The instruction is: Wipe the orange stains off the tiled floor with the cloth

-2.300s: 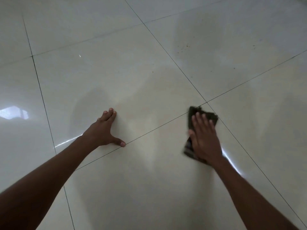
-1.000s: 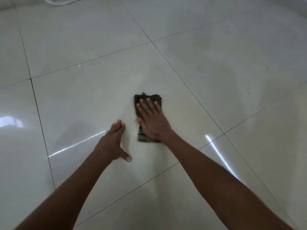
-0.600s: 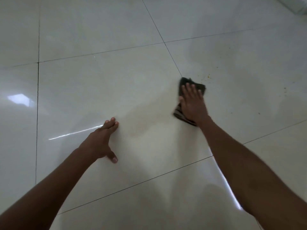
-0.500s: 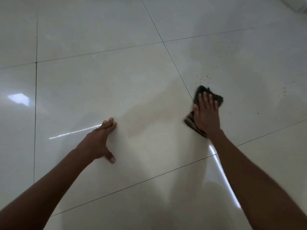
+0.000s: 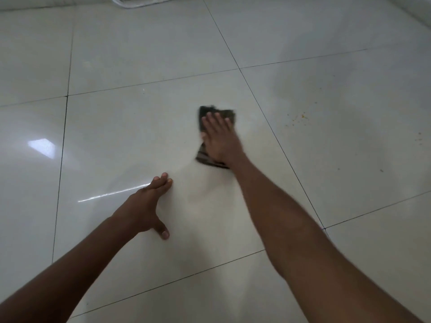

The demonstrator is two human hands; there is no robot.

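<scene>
Floor of large glossy white tiles (image 5: 130, 136) with dark grout lines fills the frame. Right hand (image 5: 221, 142), centre of frame, lies flat with straight fingers pressing on the dark folded cloth (image 5: 224, 114), which sits on the floor under the palm, its edges showing above the fingertips and below the wrist. Left hand (image 5: 147, 206), lower centre-left, is flat on the tile, fingers together, thumb splayed, holding nothing. Small orange stain specks (image 5: 299, 117) at right of frame, well apart from the cloth.
</scene>
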